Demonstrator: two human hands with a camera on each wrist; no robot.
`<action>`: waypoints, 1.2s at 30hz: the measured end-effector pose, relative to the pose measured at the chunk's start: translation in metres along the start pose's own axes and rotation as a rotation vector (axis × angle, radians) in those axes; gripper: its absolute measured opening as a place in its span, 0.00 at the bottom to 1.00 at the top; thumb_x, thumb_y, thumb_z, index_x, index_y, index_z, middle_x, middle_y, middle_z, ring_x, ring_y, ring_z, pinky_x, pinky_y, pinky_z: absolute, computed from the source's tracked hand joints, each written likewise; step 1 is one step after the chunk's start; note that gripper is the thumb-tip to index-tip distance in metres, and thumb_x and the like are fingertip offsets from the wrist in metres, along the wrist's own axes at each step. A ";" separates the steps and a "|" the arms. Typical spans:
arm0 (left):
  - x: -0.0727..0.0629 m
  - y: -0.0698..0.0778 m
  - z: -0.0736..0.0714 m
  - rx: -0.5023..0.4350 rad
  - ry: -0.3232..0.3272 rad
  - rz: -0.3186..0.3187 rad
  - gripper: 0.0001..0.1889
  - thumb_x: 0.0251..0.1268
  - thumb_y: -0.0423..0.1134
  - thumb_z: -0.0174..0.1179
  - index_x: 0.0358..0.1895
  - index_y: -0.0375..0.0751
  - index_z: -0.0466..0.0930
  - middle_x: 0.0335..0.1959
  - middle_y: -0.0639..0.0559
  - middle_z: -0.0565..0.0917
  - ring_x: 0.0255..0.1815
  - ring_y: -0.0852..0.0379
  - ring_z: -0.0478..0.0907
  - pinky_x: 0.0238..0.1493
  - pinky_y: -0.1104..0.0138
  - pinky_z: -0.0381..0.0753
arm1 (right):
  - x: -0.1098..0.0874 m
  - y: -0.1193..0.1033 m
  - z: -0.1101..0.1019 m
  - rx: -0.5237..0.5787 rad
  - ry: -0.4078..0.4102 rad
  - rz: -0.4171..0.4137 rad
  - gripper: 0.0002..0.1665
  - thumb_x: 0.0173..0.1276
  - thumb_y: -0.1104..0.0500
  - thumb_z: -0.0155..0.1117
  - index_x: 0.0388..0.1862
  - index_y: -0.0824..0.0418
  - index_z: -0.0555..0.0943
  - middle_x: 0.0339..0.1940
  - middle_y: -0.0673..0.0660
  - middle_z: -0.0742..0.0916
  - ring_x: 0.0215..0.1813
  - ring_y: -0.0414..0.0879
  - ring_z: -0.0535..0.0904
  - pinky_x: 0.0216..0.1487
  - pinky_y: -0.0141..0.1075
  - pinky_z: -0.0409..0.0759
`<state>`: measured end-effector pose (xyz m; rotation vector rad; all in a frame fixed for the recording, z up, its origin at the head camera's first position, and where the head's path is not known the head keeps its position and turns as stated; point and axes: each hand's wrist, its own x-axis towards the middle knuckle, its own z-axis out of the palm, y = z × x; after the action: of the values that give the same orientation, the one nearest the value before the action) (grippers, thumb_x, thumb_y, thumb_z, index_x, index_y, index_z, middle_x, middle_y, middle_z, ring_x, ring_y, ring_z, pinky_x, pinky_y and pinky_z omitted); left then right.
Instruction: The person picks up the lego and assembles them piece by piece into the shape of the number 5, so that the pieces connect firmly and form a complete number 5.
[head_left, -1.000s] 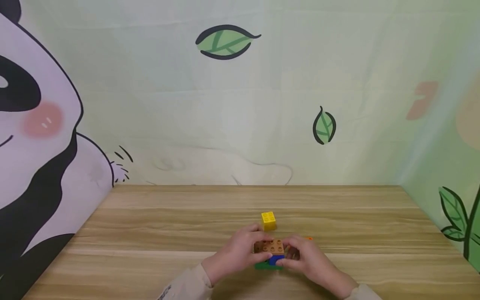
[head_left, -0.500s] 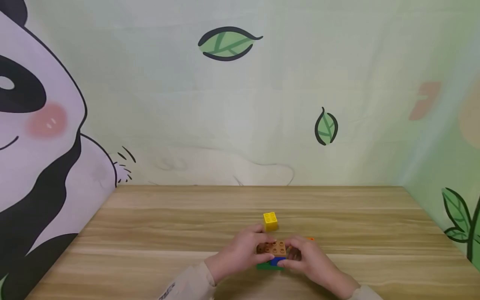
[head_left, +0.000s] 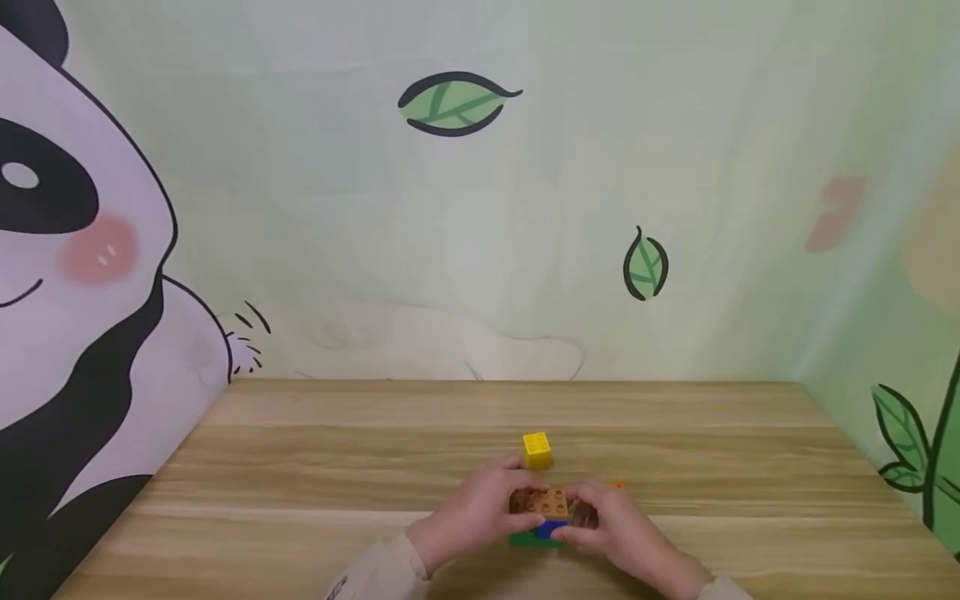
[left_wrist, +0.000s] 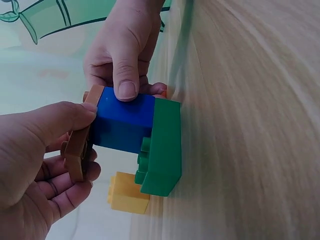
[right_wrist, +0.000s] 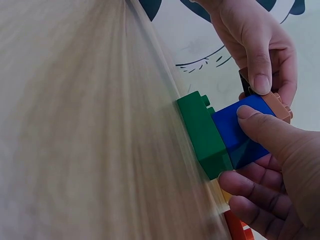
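Note:
A small stack of toy building bricks stands on the table between both hands. At its bottom is a green brick (left_wrist: 167,145), with a blue brick (left_wrist: 125,117) on one end of its studs. The brown brick (head_left: 553,502) lies on top of the blue one and juts out beyond it toward the left. My left hand (head_left: 476,507) pinches the brown brick by its overhanging part, thumb on the near side. My right hand (head_left: 626,525) grips the blue brick, its thumb pressed on the near face and its fingers behind.
Just behind the stack stands a yellow brick (head_left: 537,451) with its studs up. An orange-red piece (right_wrist: 237,225) lies beyond the right hand, mostly hidden in the head view. The wooden table (head_left: 300,467) ends at a printed backdrop (head_left: 480,208).
The head view has shifted slightly, so the backdrop sits lower in it. Both hands keep their hold on the bricks, with hardly any movement.

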<state>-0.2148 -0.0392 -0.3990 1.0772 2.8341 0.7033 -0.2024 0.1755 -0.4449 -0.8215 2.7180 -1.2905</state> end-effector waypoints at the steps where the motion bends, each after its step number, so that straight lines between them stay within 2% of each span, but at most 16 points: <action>1: 0.000 -0.001 0.000 -0.004 -0.001 -0.002 0.18 0.57 0.46 0.69 0.51 0.47 0.83 0.45 0.55 0.80 0.36 0.69 0.70 0.38 0.79 0.73 | 0.000 0.000 0.000 0.001 -0.001 0.003 0.23 0.60 0.48 0.70 0.46 0.63 0.80 0.35 0.51 0.81 0.32 0.29 0.74 0.32 0.26 0.77; 10: -0.001 -0.005 0.003 -0.037 0.015 0.003 0.19 0.56 0.46 0.70 0.52 0.49 0.82 0.42 0.58 0.79 0.34 0.70 0.68 0.36 0.79 0.72 | -0.001 0.001 0.002 -0.004 0.010 -0.020 0.22 0.59 0.48 0.70 0.45 0.62 0.80 0.35 0.50 0.81 0.32 0.29 0.74 0.32 0.26 0.77; 14: -0.002 -0.006 0.002 -0.044 0.017 0.007 0.21 0.56 0.47 0.69 0.54 0.48 0.80 0.45 0.57 0.79 0.37 0.70 0.70 0.39 0.78 0.74 | -0.001 0.000 0.002 -0.007 0.012 -0.025 0.22 0.59 0.48 0.70 0.45 0.62 0.80 0.35 0.50 0.81 0.32 0.29 0.74 0.32 0.26 0.77; 19: -0.006 -0.010 0.001 -0.053 0.047 0.003 0.24 0.57 0.48 0.68 0.57 0.49 0.78 0.49 0.55 0.78 0.46 0.64 0.74 0.48 0.72 0.78 | -0.001 -0.001 0.001 -0.011 0.008 -0.019 0.22 0.59 0.48 0.70 0.44 0.63 0.80 0.35 0.51 0.81 0.32 0.28 0.74 0.32 0.26 0.77; 22: -0.009 -0.013 0.001 -0.086 0.079 -0.001 0.24 0.56 0.48 0.69 0.57 0.51 0.78 0.50 0.55 0.78 0.50 0.60 0.75 0.52 0.68 0.78 | -0.001 -0.001 0.001 -0.010 0.005 -0.019 0.22 0.59 0.48 0.70 0.44 0.63 0.80 0.36 0.51 0.81 0.32 0.29 0.74 0.32 0.26 0.77; 26: -0.014 -0.017 0.000 -0.157 0.105 -0.015 0.24 0.55 0.47 0.70 0.57 0.52 0.78 0.48 0.55 0.78 0.51 0.57 0.76 0.52 0.66 0.78 | 0.000 -0.002 0.001 -0.018 0.000 -0.017 0.21 0.59 0.48 0.70 0.43 0.62 0.80 0.36 0.51 0.82 0.33 0.29 0.74 0.32 0.26 0.77; 36: -0.024 -0.027 0.003 -0.229 0.146 -0.056 0.29 0.50 0.48 0.72 0.58 0.49 0.77 0.47 0.56 0.79 0.49 0.59 0.76 0.52 0.66 0.77 | 0.000 -0.004 -0.001 -0.042 -0.017 0.003 0.22 0.59 0.48 0.70 0.44 0.62 0.80 0.39 0.52 0.83 0.34 0.29 0.75 0.32 0.25 0.76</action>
<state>-0.2132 -0.0710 -0.4166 0.9430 2.7964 1.1114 -0.2011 0.1743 -0.4413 -0.8280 2.7410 -1.2246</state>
